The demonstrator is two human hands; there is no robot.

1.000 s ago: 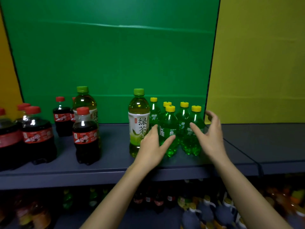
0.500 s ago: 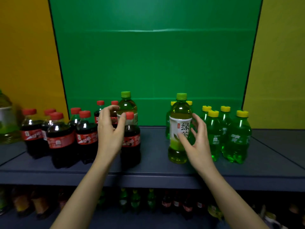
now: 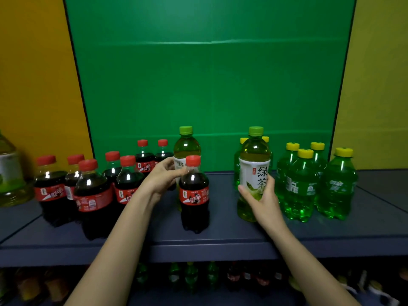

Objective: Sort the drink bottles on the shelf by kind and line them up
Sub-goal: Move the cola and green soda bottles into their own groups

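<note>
On the dark, smooth shelf (image 3: 220,241), my right hand (image 3: 262,202) wraps its fingers round an upright clear-plastic green tea bottle (image 3: 254,173), cap up. My left hand (image 3: 163,177) closes on a second tea bottle (image 3: 186,146), standing upright behind a rounded, red-capped cola bottle (image 3: 194,193). Farther back, cola bottles (image 3: 92,191) cluster left, yellow-capped green soda bottles (image 3: 309,184) right.

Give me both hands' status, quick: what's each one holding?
Left hand: fingers around the green tea bottle behind the cola bottle.
Right hand: fingers closed around the other green tea bottle, which stands on the shelf.
</note>
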